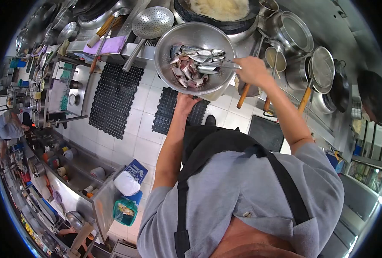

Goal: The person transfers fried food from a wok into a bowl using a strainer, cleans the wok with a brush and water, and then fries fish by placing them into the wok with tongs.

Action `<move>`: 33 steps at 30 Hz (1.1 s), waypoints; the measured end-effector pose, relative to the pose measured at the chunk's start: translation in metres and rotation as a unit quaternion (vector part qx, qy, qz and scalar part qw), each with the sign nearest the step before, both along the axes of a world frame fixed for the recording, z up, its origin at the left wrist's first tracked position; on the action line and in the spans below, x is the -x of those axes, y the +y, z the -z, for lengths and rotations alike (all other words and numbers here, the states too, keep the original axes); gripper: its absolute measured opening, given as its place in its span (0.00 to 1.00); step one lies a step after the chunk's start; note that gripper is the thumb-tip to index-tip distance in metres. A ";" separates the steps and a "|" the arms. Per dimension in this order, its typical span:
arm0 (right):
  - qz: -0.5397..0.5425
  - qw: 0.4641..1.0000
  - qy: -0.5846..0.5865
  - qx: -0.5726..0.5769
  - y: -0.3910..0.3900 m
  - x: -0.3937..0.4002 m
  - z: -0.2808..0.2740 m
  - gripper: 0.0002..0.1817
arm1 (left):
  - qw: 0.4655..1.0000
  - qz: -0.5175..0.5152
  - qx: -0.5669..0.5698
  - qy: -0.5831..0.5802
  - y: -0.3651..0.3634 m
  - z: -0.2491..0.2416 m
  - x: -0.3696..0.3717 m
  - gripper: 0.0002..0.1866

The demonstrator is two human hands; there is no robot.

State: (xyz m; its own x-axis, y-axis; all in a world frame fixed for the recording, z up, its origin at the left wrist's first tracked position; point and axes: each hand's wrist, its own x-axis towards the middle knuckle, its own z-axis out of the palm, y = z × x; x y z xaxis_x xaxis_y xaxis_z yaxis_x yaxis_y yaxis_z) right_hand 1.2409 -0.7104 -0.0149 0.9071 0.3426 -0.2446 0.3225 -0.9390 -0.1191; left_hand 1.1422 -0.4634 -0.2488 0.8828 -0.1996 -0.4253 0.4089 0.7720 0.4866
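A wide steel bowl is held up near the stove edge, tilted a little toward me. Whole small silvery fish and cut fish pieces lie in it. My left hand grips the bowl's near rim from below, its fingers partly hidden under it. My right hand is closed around metal tongs, whose tips reach in among the fish. Just beyond the bowl, a dark wok contains bubbling, foamy yellowish liquid.
A perforated skimmer rests left of the bowl, beside a purple cloth. Pots, a mesh strainer and wooden-handled ladles stand to the right. Black mats cover parts of the tiled floor. Another person is at far left.
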 end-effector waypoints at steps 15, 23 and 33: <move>0.032 0.971 -0.121 -0.203 -0.025 -0.116 -0.059 0.19 | 1.000 0.015 0.016 -0.011 0.002 0.010 -0.004 0.26; 0.044 0.978 -0.168 -0.117 0.022 -0.242 0.033 0.27 | 1.000 0.000 0.018 -0.021 -0.001 -0.003 -0.004 0.27; -0.087 0.993 -0.070 0.046 0.027 -0.034 -0.041 0.24 | 0.999 -0.022 0.045 -0.001 0.001 0.004 -0.001 0.25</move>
State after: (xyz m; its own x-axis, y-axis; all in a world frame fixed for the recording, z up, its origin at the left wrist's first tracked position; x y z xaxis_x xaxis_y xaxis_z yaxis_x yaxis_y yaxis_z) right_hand 1.2752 -0.6836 0.0257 0.8637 0.4789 -0.1574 0.4878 -0.8727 0.0216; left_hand 1.1431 -0.4622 -0.2530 0.8925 -0.1976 -0.4054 0.3723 0.8301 0.4150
